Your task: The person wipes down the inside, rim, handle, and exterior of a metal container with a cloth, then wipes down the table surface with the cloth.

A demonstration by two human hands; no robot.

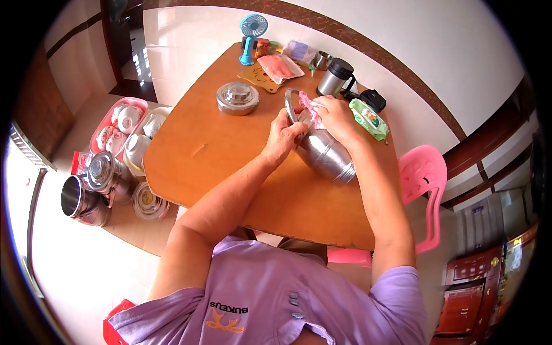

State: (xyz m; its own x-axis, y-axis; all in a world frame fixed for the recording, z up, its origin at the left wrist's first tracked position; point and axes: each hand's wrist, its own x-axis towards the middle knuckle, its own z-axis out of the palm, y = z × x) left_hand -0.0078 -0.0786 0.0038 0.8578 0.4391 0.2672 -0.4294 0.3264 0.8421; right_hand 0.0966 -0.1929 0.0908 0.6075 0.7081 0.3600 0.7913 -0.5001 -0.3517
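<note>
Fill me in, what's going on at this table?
A person is handling a silver metal vessel, tilted over the wooden table. The left hand holds it by its curved handle, while the right hand holds a pink cloth up against it near the handle. A round metal container and a blue fan stand farther back.

Wooden table, orange-brown top. Directly on it: blue fan near the far edge, perforated board, round metal container. Right side: black-lidded mug, green pack at the edge.
</note>
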